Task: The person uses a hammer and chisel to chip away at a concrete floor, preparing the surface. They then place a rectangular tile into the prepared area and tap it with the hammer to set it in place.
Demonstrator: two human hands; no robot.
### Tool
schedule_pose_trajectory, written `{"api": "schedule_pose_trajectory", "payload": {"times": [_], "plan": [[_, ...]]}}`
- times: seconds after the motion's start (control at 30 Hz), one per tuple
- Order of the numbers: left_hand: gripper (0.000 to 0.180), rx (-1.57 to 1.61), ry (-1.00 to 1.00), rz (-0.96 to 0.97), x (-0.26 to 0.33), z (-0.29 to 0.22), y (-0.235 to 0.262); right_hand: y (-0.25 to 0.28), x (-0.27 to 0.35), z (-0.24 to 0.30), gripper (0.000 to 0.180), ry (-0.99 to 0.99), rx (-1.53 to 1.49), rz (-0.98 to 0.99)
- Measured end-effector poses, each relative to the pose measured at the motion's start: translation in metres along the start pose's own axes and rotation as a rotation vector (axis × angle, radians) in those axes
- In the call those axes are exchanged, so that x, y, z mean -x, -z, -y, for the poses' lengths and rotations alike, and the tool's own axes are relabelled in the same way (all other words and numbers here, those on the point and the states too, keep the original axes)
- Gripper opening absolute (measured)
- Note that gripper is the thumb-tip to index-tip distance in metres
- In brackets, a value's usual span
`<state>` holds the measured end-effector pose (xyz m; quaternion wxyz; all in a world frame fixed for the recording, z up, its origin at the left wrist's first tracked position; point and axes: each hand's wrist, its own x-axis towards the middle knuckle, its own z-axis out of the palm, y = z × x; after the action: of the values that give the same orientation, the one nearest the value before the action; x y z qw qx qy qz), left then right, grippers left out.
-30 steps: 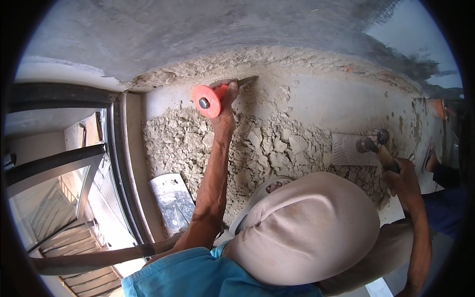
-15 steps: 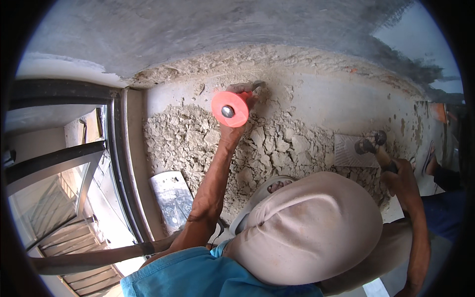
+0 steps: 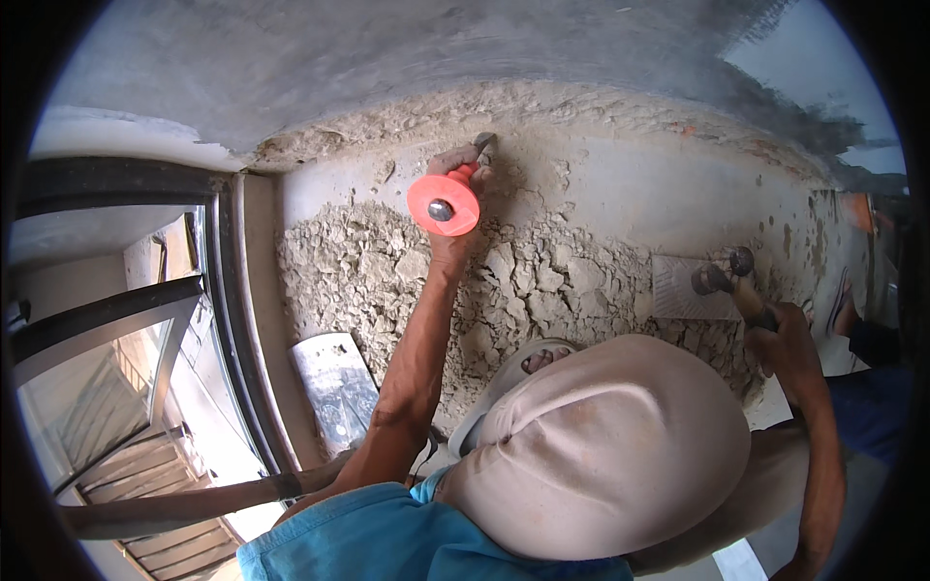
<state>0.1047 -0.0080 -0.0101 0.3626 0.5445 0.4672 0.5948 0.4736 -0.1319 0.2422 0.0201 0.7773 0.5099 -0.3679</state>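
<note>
My left hand point(image 3: 449, 162) is wrapped round a cold chisel with a round red hand guard point(image 3: 467, 213). The chisel's steel striking end points up at me, and its dark blade rests near the broken edge at the foot of the wall point(image 3: 542, 102). Off to the right, my right hand point(image 3: 777, 341) grips the wooden handle of a hammer point(image 3: 752, 302). The dark double-faced hammer head hangs over a ribbed grey tile piece point(image 3: 678, 288), well apart from the chisel. Whether the blade touches the plaster is hard to tell.
Broken plaster rubble point(image 3: 542, 276) covers the floor before me. A pale panel point(image 3: 336, 382) lies beside my left arm, next to a dark-framed glass door point(image 3: 228, 290). My bent knee point(image 3: 620, 445) rises between my arms. Another person's foot point(image 3: 845, 308) shows at far right.
My left hand has shifted the chisel farther away, toward the wall's broken edge, and tilted it slightly. The hammer in my right hand has barely moved.
</note>
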Motion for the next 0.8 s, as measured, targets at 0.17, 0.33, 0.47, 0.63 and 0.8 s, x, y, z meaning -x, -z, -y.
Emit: {"api": "schedule_pose_trajectory", "payload": {"times": [0.17, 0.33, 0.47, 0.63, 0.8], "plan": [[0.031, 0.040, 0.067, -0.079, 0.001, -0.001, -0.009, 0.001, -0.002, -0.003, 0.014, -0.014, -0.057, 0.024], [0.033, 0.164, 0.148, -0.041, 0.011, -0.009, -0.010, -0.001, -0.002, -0.001, 0.013, -0.032, -0.017, -0.004], [0.032, 0.390, 0.094, -0.046, 0.010, -0.008, -0.019, -0.001, -0.007, -0.006, 0.014, 0.014, -0.058, 0.044], [0.032, 0.085, 0.028, -0.041, 0.001, 0.002, -0.008, 0.001, -0.005, -0.006, 0.013, -0.004, -0.038, 0.023], [0.032, -0.073, -0.029, -0.069, -0.006, 0.003, 0.006, -0.005, -0.009, -0.011, 0.012, 0.012, -0.086, 0.035]]}}
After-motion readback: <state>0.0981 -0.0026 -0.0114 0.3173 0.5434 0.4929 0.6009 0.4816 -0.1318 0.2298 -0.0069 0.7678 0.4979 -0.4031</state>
